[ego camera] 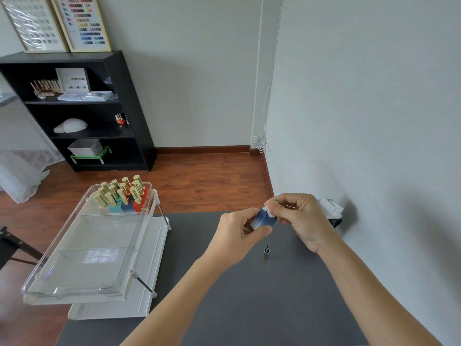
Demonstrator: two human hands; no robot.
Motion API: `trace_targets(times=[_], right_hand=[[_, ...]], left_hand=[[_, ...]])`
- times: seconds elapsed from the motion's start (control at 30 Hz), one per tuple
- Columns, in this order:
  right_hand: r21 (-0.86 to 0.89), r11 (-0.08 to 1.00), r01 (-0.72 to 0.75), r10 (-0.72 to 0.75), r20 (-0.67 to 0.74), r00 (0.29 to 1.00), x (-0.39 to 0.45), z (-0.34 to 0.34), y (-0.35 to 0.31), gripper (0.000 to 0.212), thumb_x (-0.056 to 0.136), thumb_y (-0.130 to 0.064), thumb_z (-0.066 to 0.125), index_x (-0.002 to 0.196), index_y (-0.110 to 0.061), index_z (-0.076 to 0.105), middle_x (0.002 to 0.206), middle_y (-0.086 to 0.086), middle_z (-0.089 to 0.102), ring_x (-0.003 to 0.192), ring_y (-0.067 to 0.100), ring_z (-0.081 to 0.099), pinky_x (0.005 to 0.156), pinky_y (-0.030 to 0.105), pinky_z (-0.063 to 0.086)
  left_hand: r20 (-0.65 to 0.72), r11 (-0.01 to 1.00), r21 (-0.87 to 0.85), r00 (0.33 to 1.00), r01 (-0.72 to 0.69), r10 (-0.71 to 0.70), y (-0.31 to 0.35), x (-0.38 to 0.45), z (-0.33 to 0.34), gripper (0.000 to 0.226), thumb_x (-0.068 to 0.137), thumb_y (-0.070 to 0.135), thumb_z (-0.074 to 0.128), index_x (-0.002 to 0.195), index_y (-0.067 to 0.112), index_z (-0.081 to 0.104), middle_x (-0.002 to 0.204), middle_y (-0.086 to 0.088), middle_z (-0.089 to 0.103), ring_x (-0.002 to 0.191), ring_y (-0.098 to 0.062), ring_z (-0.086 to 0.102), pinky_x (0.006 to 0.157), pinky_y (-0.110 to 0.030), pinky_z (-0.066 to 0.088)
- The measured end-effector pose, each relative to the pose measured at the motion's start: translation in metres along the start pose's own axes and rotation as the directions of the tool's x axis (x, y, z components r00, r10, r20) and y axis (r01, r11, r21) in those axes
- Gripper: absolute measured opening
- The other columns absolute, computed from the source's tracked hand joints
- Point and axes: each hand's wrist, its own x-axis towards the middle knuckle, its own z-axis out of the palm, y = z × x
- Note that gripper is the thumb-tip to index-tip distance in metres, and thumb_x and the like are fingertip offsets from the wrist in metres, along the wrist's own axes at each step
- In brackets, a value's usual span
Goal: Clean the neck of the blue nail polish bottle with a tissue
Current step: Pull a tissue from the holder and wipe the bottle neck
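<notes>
My left hand [238,233] grips the blue nail polish bottle [265,219] by its lower body, held tilted above the dark table. My right hand [296,216] pinches a small white tissue [269,211] against the top end of the bottle, and its fingers hide the neck. The bottle's gold cap with its brush [266,252] stands upright on the table just below the hands.
A clear acrylic tray [74,278] on a white rack at the left carries several gold-capped polish bottles [122,193] at its far end. A tissue pack [330,208] sits by the wall at right. The dark grey table [237,308] spans the foreground.
</notes>
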Motion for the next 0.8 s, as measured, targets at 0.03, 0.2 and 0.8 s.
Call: trace_targets(times=[0.03, 0.2, 0.8], right_hand=[[0.106, 0.993, -0.044, 0.047, -0.022, 0.999, -0.001, 0.001, -0.001, 0.017, 0.084, -0.012, 0.072, 0.068, -0.013, 0.077, 0.076, 0.000, 0.075, 0.059, 0.008, 0.053, 0.054, 0.014, 0.044], [0.563, 0.793, -0.230, 0.276, 0.004, 0.961, -0.003, -0.002, 0.000, 0.021, 0.074, -0.021, 0.070, 0.085, -0.007, 0.081, 0.080, 0.002, 0.074, 0.060, 0.004, 0.059, 0.056, 0.012, 0.051], [0.264, 0.958, -0.114, 0.075, 0.154, 0.985, -0.004, -0.015, -0.010, 0.021, 0.068, -0.028, 0.080, 0.084, -0.014, 0.082, 0.088, 0.006, 0.079, 0.086, 0.015, 0.073, 0.078, 0.020, 0.055]], left_hand=[[0.005, 1.000, -0.015, 1.000, -0.012, 0.012, 0.002, 0.001, -0.001, 0.013, 0.087, 0.022, 0.071, 0.083, 0.010, 0.067, 0.069, -0.011, 0.057, 0.059, -0.007, 0.042, 0.056, -0.018, 0.036], [0.016, 0.994, -0.105, 0.999, -0.026, 0.028, 0.006, 0.007, -0.004, 0.007, 0.088, 0.021, 0.069, 0.088, 0.014, 0.070, 0.077, -0.013, 0.065, 0.067, -0.014, 0.053, 0.066, -0.040, 0.049], [0.122, 0.989, -0.144, 0.992, -0.004, 0.021, 0.009, 0.005, -0.005, 0.017, 0.085, 0.028, 0.069, 0.082, 0.011, 0.066, 0.078, -0.019, 0.062, 0.066, -0.027, 0.053, 0.064, -0.046, 0.046]])
